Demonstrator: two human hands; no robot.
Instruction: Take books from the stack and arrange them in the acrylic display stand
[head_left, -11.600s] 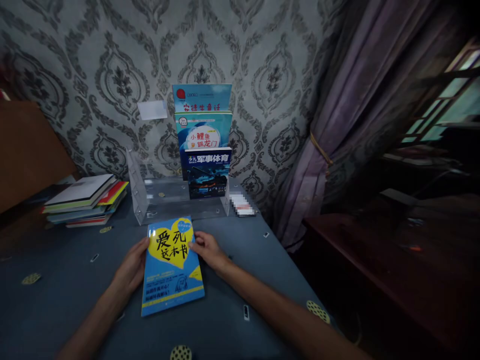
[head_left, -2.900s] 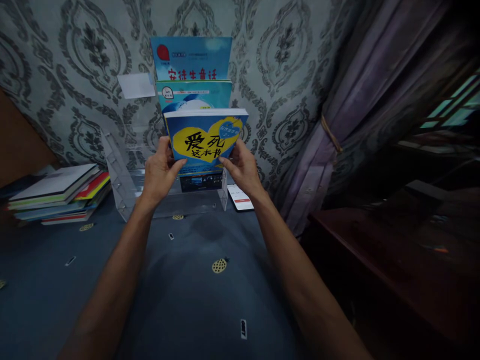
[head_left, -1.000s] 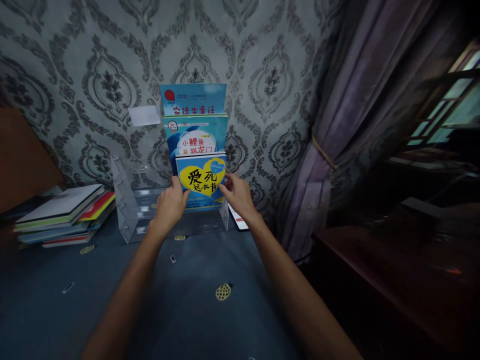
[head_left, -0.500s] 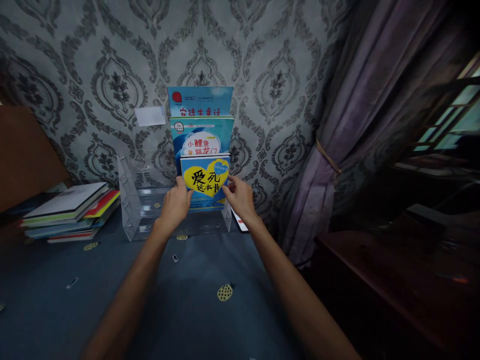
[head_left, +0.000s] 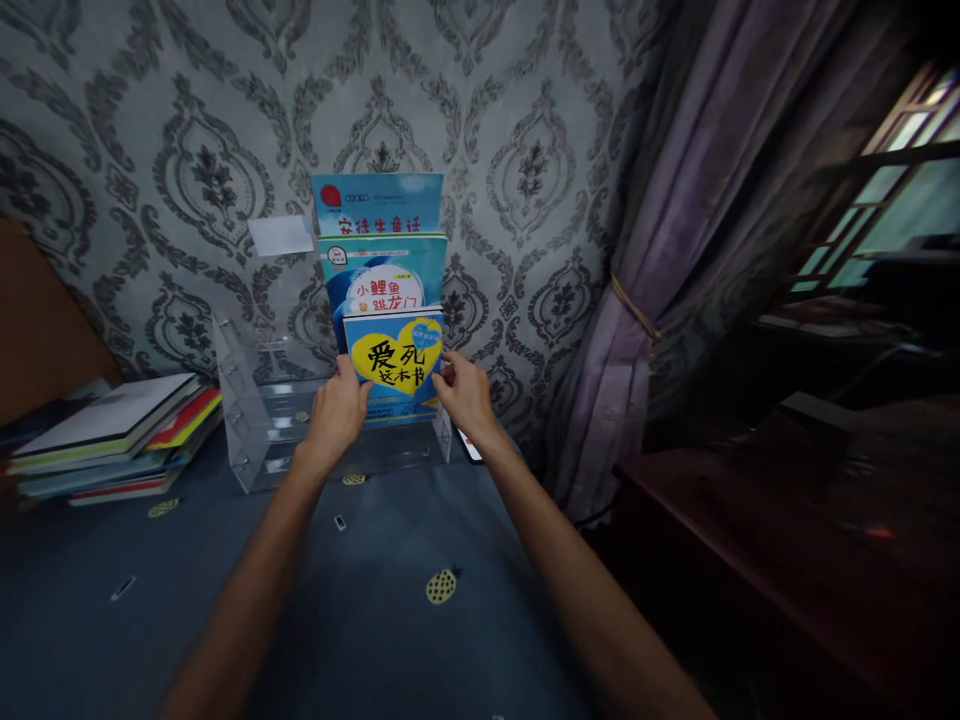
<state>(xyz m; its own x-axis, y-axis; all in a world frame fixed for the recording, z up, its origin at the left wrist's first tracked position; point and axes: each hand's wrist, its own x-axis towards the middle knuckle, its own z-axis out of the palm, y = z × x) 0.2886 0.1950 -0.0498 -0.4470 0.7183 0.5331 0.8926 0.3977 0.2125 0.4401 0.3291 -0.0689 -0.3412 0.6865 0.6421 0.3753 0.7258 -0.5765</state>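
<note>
A small blue book (head_left: 394,365) with a yellow heart on its cover stands upright at the front of a clear acrylic rack (head_left: 244,420). My left hand (head_left: 336,408) is closed on its left edge, thumb on the cover. At the right edge, my right hand (head_left: 463,393) pinches the same book. Behind it rises a teal book (head_left: 386,262) with a white circle on its cover, partly covered. A taller light blue book (head_left: 379,200) with red lettering shows above that one at the back.
Left of the rack lies a stack of books (head_left: 105,430) beside a brown panel (head_left: 45,320). A phone (head_left: 470,447) lies by the rack's right side. The table (head_left: 360,620) has a blue cloth with pineapple prints. A tied purple curtain (head_left: 600,400) hangs at right, near a dark red surface (head_left: 720,540).
The whole view has shifted, so things appear slightly further left. Both hands keep their hold on the small blue book, which stays in about the same place in the rack.
</note>
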